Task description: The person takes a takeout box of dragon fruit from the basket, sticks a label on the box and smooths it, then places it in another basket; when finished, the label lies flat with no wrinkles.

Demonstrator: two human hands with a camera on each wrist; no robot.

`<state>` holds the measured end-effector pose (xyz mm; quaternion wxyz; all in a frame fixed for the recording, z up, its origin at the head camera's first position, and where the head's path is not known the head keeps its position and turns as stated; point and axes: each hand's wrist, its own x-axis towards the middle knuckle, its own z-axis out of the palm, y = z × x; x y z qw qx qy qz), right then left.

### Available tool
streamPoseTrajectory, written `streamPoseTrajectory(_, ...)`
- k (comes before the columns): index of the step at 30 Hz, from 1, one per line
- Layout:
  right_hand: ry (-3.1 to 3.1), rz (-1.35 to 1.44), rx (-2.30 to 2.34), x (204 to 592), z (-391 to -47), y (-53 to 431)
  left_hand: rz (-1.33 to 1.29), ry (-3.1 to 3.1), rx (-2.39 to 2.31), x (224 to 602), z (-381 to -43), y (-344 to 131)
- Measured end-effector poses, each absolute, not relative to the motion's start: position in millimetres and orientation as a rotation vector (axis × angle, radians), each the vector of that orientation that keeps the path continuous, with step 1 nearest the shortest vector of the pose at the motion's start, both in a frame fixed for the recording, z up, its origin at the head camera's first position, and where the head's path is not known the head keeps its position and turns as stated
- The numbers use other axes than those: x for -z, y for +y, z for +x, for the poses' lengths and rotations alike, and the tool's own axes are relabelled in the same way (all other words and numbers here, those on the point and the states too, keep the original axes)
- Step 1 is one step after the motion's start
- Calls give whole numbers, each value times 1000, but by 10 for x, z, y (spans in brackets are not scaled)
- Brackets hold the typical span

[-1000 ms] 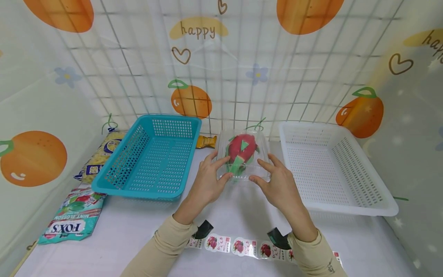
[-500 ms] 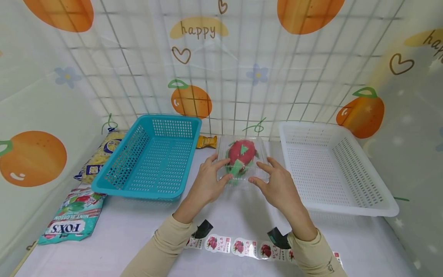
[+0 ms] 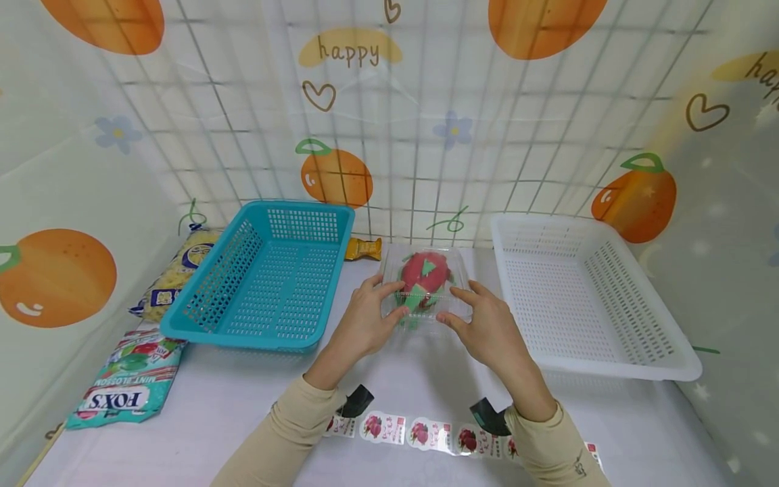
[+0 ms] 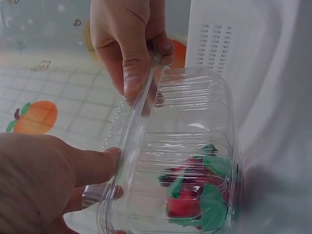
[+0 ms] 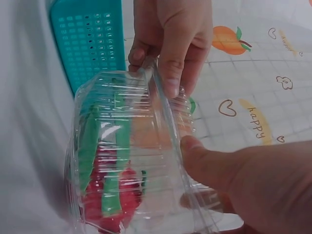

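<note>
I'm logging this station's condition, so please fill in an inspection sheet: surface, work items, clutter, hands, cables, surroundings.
Surface: white-covered table, a sticker strip near the person.
Work items: clear container with a red-and-green dragon fruit inside.
Clutter: teal basket left, white basket right; FOX'S bag and yellow-blue bag far left; small orange packet beside the teal basket.
Hands: left hand and right hand pinch the container's rim.
Cables: nothing seen.
Surroundings: curtain printed with oranges and "happy".

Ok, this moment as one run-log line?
box: fruit inside; left grip: pinches box; right grip: pinches box; blue basket: box's left; white basket: box's right
</note>
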<state>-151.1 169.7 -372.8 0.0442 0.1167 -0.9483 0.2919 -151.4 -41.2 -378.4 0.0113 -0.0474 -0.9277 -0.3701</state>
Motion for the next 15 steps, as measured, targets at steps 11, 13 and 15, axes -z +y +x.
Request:
streamPoseTrajectory(11, -2922, 379, -869, 3757, -1545, 1686, -157, -2918, 1116, 3834, -1545, -421)
streamPoseTrajectory(13, -2933, 382, -869, 3768, -1553, 1687, -163, -2921, 1107, 3842, -1552, -422)
streamPoseTrajectory(15, -2940, 388, -867, 3781, -1560, 1685, -160, -2926, 1106, 3852, -1554, -422)
